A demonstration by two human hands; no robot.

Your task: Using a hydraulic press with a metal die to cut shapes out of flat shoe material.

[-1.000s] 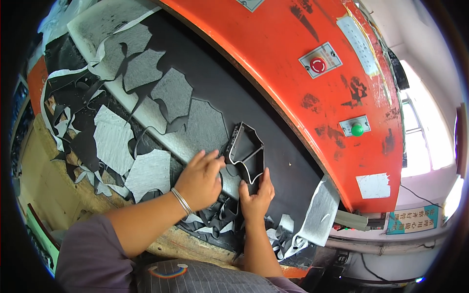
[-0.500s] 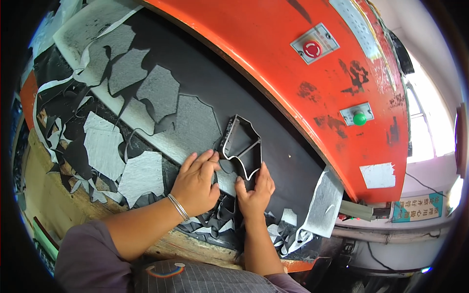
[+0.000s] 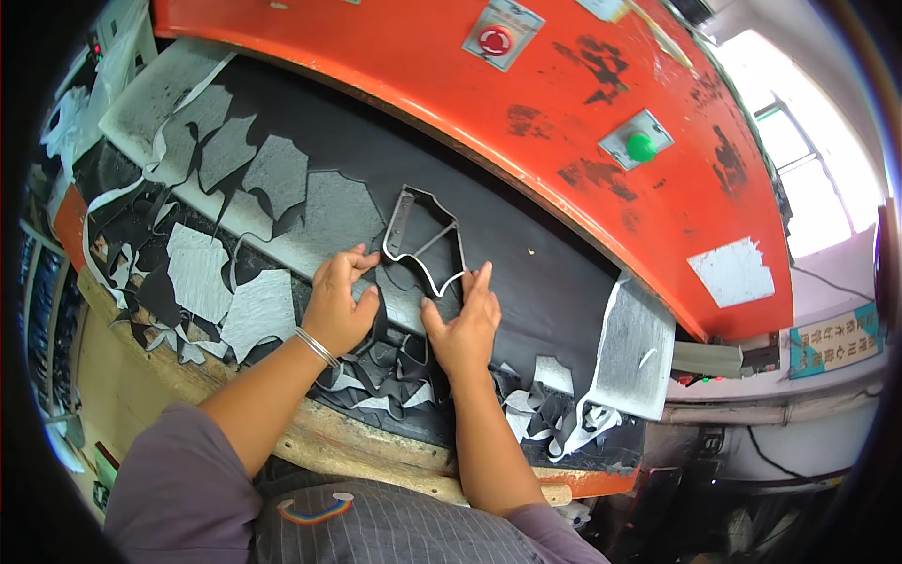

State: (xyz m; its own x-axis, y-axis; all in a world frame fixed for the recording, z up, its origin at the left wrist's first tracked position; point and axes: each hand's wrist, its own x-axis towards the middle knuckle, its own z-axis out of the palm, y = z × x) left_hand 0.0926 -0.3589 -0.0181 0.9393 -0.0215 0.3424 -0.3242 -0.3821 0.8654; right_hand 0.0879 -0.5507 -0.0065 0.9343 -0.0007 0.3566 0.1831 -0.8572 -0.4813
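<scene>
A metal cutting die (image 3: 458, 246), an open angular frame with a crossbar, stands on a black sheet of leather-like material (image 3: 526, 273). My right hand (image 3: 465, 324) is at the die's near tip, fingers stretched along its right side and thumb apart on the near side. It seems to touch the die lightly without gripping it. My left hand (image 3: 340, 299) lies just left of the die's near left corner, fingers loosely bent and thumb apart, with nothing visible in it. Beside the die, a grey cut-out shape (image 3: 336, 211) shows where the black sheet has gaps.
An orange machine beam (image 3: 404, 66) spans the far side, bearing a red stop button (image 3: 495, 40) and a green button (image 3: 641, 147). Pale cut pieces (image 3: 258, 315) and black scraps (image 3: 385, 362) lie along the near edge. A whitish board (image 3: 631, 352) sticks out at right.
The whole view has shifted and turned, so the beam and die appear further up and left. My left fingers are a little more bent. The die stays beside the same cut-out.
</scene>
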